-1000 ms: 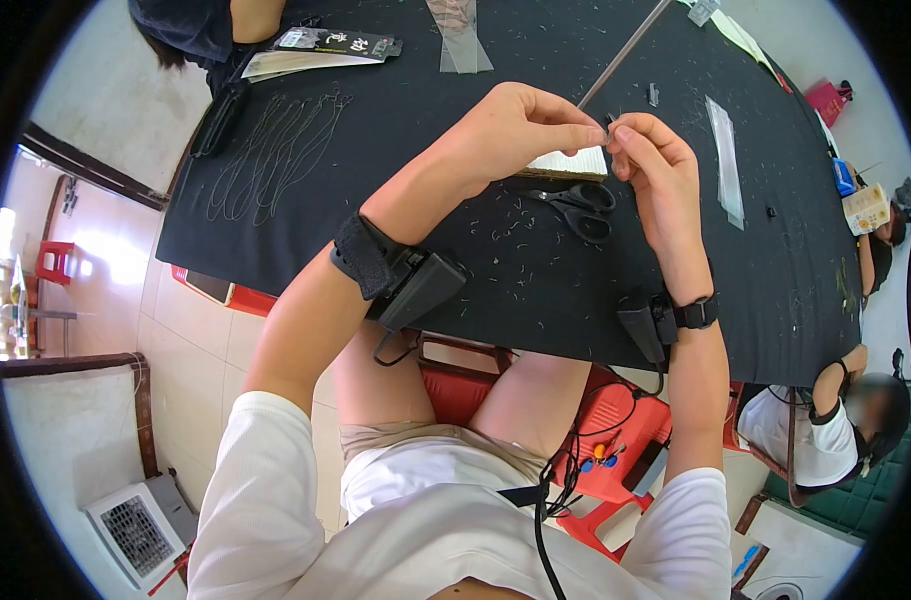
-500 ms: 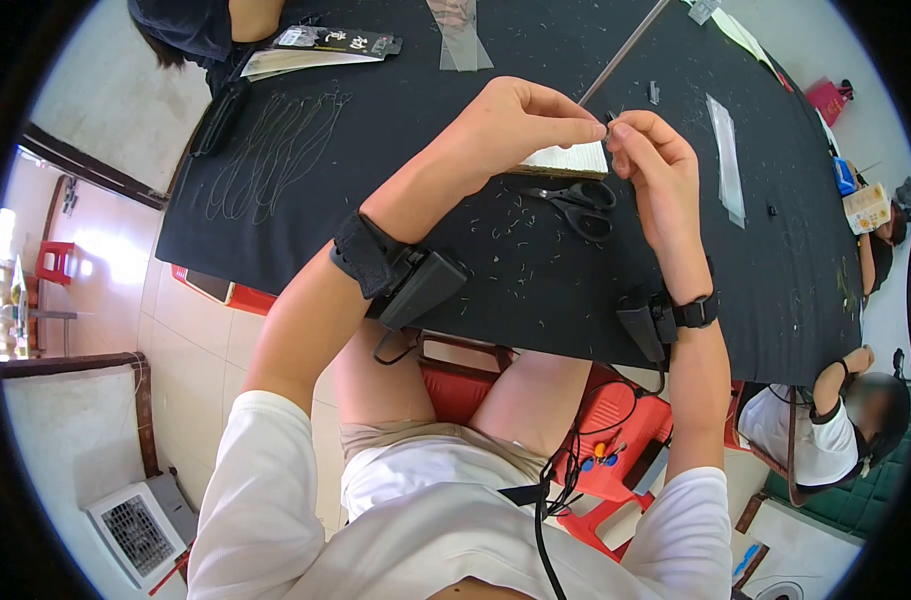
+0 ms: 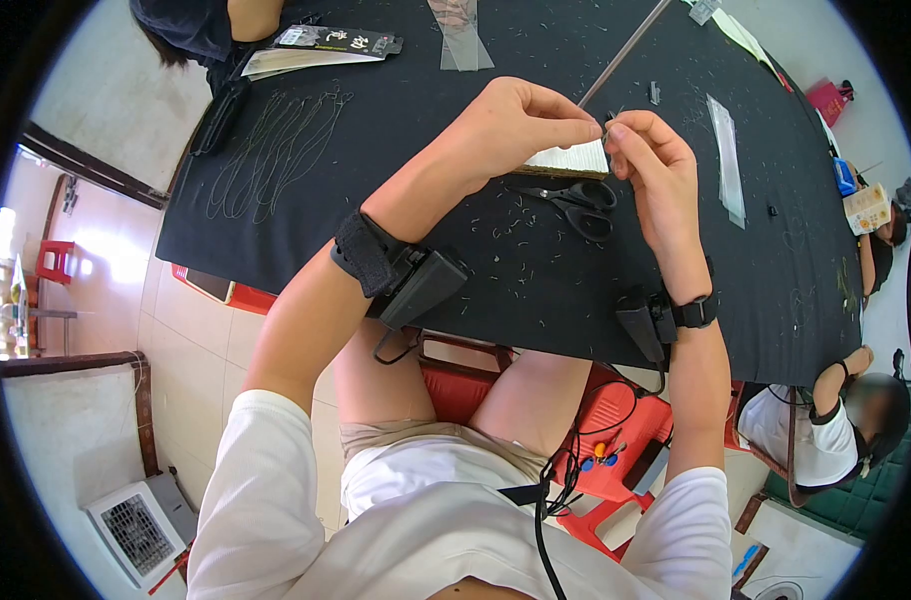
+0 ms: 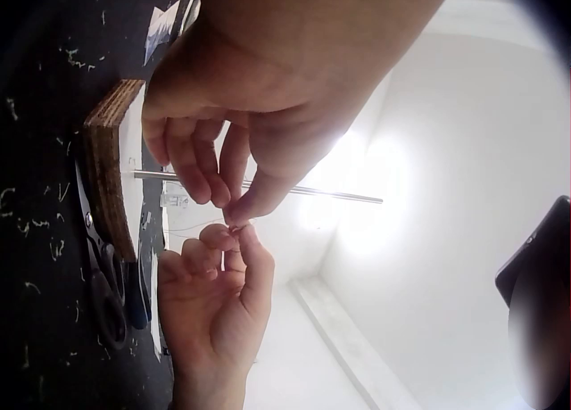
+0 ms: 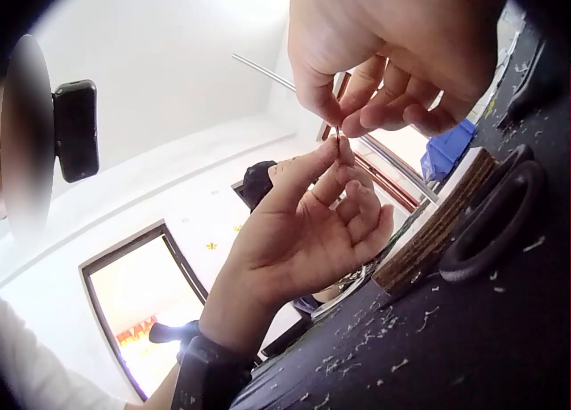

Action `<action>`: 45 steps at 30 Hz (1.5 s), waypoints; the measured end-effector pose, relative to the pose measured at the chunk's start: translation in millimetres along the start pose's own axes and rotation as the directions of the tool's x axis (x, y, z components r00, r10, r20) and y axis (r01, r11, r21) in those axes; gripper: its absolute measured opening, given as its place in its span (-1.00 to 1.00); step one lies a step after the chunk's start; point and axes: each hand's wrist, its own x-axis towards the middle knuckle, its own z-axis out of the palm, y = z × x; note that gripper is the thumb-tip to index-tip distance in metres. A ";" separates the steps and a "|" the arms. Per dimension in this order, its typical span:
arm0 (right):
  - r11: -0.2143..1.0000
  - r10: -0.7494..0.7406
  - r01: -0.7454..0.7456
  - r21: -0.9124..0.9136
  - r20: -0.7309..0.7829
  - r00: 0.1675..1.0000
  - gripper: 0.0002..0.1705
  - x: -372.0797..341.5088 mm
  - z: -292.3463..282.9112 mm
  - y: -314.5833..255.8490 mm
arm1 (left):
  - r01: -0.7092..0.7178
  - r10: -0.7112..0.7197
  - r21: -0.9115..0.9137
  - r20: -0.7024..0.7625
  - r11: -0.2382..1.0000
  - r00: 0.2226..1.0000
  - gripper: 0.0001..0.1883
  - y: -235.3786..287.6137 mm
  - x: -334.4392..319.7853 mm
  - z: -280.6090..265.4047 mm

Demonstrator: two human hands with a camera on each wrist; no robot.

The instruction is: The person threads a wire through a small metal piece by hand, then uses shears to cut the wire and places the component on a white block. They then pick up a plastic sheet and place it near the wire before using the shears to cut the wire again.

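Observation:
Both hands meet fingertip to fingertip above the table, beside a thin metal rod [image 3: 626, 55]. With thumb and forefinger my left hand [image 3: 516, 130] pinches one end of a tiny thin strand [image 5: 338, 132]. The right hand [image 3: 661, 175] pinches the same strand from the other side, its other fingers curled inward. Most of the strand is hidden by the fingertips; I cannot tell its exact kind. The rod rises from a wooden block [image 4: 114, 169] with a ridged white top, just behind the hands. Black-handled scissors [image 3: 586, 210] lie on the cloth below them.
A black cloth [image 3: 416, 270] strewn with short clippings covers the table. Looped thin cords [image 3: 276, 155] and a black-labelled packet [image 3: 336, 45] lie at left. A clear plastic strip [image 3: 726, 160] lies at right. Other people sit at the table's edges.
Both hands stay at nearly the same spot, pinching fingertip to fingertip. The left hand has risen very slightly, and the right fingertips have shifted a little to the left.

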 end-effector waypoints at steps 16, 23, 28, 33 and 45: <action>0.998 0.033 -0.033 -0.055 -0.005 0.999 -0.84 -1.9 4.4 -3.0 | 0.017 -0.019 -0.046 -0.035 0.999 0.999 -0.72 3.9 -2.1 0.0; 0.994 -0.025 0.022 -0.103 -0.025 0.999 -0.86 -1.4 3.4 -3.9 | 0.008 -0.008 -0.003 -0.051 1.000 0.999 -0.69 4.4 -2.4 -0.2; 0.994 -0.024 0.021 -0.106 -0.026 0.999 -0.86 -1.3 3.0 -4.0 | 0.024 -0.026 -0.044 -0.045 0.999 0.999 -0.69 4.1 -2.0 -0.1; 0.998 -0.015 0.014 -0.060 -0.012 1.000 -0.88 -1.1 0.8 -2.7 | 0.027 -0.030 -0.061 -0.038 0.998 0.999 -0.68 3.0 -1.9 0.5; 1.000 -0.010 0.010 -0.014 -0.042 0.999 -0.88 -0.2 -0.2 -2.0 | 0.044 -0.045 -0.052 -0.019 0.998 0.999 -0.67 1.8 -0.4 0.1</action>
